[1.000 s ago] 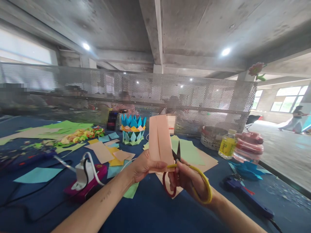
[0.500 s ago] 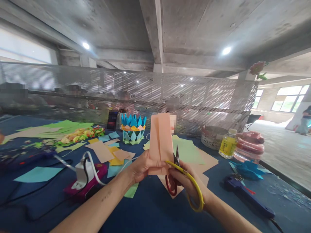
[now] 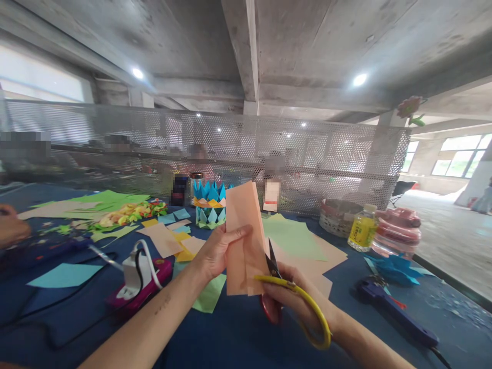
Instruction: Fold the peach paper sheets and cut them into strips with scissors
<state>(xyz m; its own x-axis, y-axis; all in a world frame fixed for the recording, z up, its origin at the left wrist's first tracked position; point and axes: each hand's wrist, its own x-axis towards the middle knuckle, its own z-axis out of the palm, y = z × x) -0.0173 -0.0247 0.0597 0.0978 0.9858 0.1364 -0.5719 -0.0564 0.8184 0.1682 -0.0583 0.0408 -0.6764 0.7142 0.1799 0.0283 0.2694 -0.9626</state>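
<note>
A folded sheet of peach paper (image 3: 243,225) stands upright in front of me, pinched by my left hand (image 3: 220,251) with the thumb across its face. My right hand (image 3: 294,292) is closed around a pair of scissors (image 3: 311,312) with one yellow and one red handle. Their dark blades point up and lie slightly apart beside the paper's lower right edge; whether they touch it I cannot tell. Behind the paper, partly hidden, stands a blue, yellow and green folded-paper piece (image 3: 209,205). Loose green sheets (image 3: 295,238) and peach sheets (image 3: 334,249) lie beyond my right hand.
A magenta power strip (image 3: 163,271) with a white plug and cables sits at left. At right lie a blue glue gun (image 3: 400,312), a blue paper flower (image 3: 395,267), a yellow-labelled bottle (image 3: 362,228) and a pink container (image 3: 397,230). Another person's hand (image 3: 13,225) shows at far left.
The peach paper has turned and shifted left and slightly down, and my left thumb now lies higher on it. My right hand with the scissors has dropped a little. The other person's hand has come further into view.
</note>
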